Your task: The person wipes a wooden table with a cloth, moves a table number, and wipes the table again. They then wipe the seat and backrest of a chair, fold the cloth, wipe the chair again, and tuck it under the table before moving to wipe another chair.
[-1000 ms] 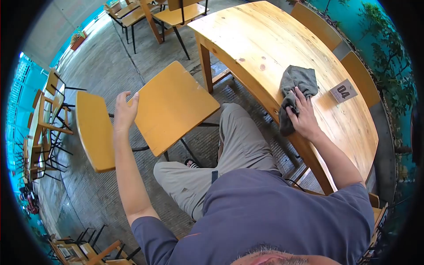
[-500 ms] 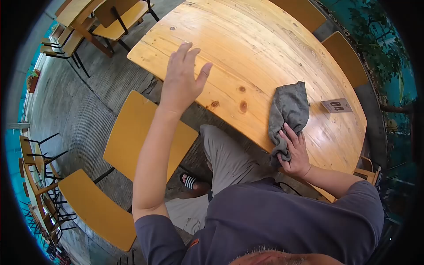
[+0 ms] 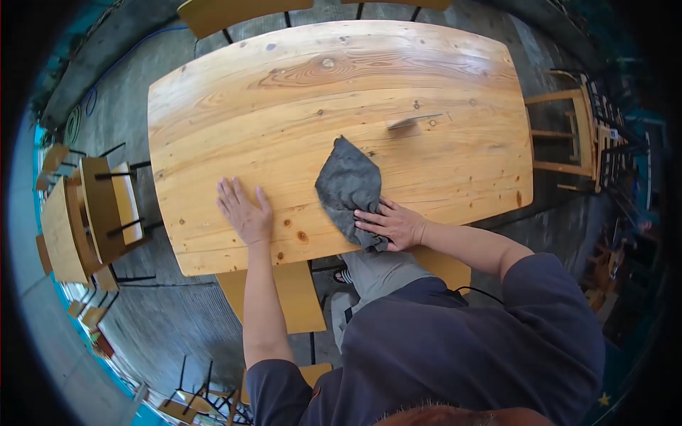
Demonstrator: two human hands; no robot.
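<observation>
A dark grey cloth (image 3: 347,177) lies partly spread on the wooden table (image 3: 249,149), its near end bunched at the front edge. My right hand (image 3: 399,226) is on that bunched end, fingers stretched over it and the thumb lower down, with folds of cloth between them. What the palm covers is hidden. To the left of the cloth, my left hand (image 3: 245,213) lies palm down near the front edge, fingers spread, holding nothing. Beyond the cloth, slightly right, a small table number card (image 3: 413,122) stands, seen almost edge-on.
Yellow chairs (image 3: 273,298) stand under the near edge, and more chair backs (image 3: 245,15) line the far side. A wooden chair frame (image 3: 582,135) is at the right end. To the left are another table (image 3: 62,231) and chairs on the concrete floor.
My view has swung round to face the table squarely. My left hand, raised near the table's edge before, has come down toward the tabletop. My right hand stays on the cloth.
</observation>
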